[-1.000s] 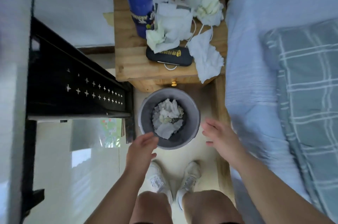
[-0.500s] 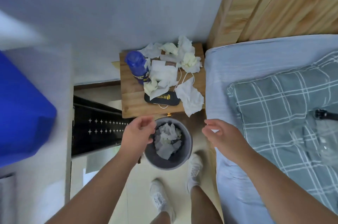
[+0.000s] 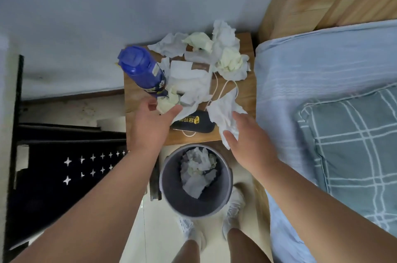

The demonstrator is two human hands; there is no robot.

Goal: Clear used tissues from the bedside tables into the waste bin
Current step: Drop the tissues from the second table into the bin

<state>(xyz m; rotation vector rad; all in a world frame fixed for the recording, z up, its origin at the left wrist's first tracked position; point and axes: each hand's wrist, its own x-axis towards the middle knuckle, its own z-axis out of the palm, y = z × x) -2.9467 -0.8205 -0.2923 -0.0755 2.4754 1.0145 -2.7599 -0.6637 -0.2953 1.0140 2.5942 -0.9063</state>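
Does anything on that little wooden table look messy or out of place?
Yes. Crumpled tissues litter the bedside table, heaped beside the blue bottle and partly over a dark case. One tissue hangs off the front edge near the bin, touched by the right hand.

Two bare arms in shot, the left hand (image 3: 150,121) and the right hand (image 3: 251,138), uncovered from the fingers back to the frame's edge. Well behind the fingers are two bare legs, the left leg (image 3: 187,252) and the right leg (image 3: 245,245). On the feet, white trainers: left shoe (image 3: 189,228) and right shoe (image 3: 235,204), both with textured, knit-looking uppers.
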